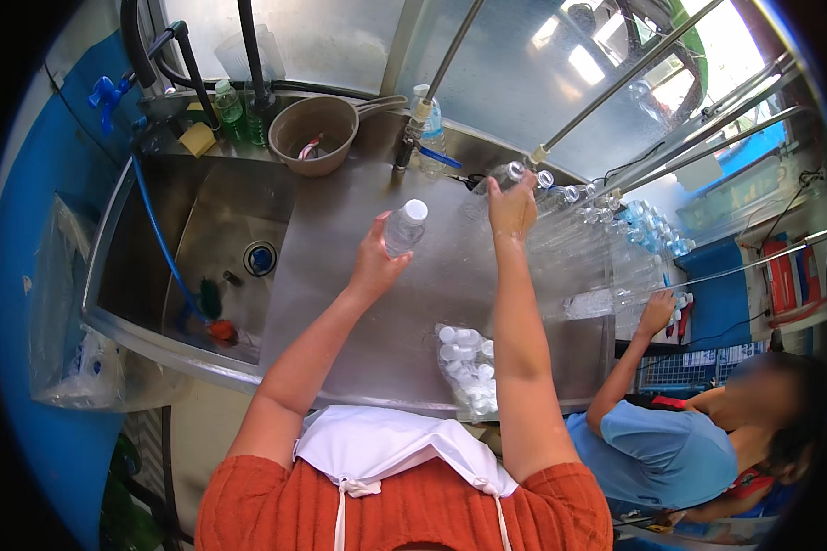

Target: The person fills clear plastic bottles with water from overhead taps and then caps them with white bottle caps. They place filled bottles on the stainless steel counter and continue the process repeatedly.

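My left hand grips a clear plastic bottle with a white screw cap, held over the steel counter. Farther right, my right hand is closed around another clear bottle, whose mouth has no cap. Blur hides the lower part of that one. Uncapped clear bottles stand in a group just right of this hand. Between my forearms, near the front edge, lies a clear bag of white caps.
Left is a steel sink with a blue hose. A brown dipper and a blue-handled valve sit at the back. A co-worker in a blue shirt reaches toward bottles at right. Blue-capped bottles stand beyond.
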{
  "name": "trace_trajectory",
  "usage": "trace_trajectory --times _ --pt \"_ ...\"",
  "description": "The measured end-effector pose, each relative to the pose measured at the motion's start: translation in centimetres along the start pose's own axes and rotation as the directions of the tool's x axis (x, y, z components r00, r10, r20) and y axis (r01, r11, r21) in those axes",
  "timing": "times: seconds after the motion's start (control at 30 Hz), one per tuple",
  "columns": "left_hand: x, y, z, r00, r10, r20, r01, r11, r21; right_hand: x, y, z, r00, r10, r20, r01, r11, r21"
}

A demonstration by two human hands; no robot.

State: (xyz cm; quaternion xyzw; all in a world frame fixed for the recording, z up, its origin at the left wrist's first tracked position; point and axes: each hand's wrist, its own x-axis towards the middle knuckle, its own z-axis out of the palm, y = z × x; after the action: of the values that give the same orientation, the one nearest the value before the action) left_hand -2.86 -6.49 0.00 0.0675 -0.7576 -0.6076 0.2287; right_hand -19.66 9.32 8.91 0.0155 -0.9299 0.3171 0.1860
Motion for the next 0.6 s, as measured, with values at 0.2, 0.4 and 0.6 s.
trace_trajectory --times 0.2,0.4,0.6 --pt "0.0 -0.5 -3.0 0.998 0.048 0.039 -0.053 0.99 0.128 -7.6 4.2 -2.5 0.994 -0.052 -0.099 0.076 0.962 0.263" --pt "0.4 -0.6 -3.6 0.992 0.049 0.114 -0.057 0.996 0.071 -9.1 4.7 -5.9 0.991 -0.09 0.095 0.061 0.96 0.273" --pt "0.3 -0.9 -4.0 0.988 0.104 0.116 -0.12 0.983 0.139 -8.4 4.0 -6.3 0.975 -0.183 -0.128 0.207 0.956 0.209"
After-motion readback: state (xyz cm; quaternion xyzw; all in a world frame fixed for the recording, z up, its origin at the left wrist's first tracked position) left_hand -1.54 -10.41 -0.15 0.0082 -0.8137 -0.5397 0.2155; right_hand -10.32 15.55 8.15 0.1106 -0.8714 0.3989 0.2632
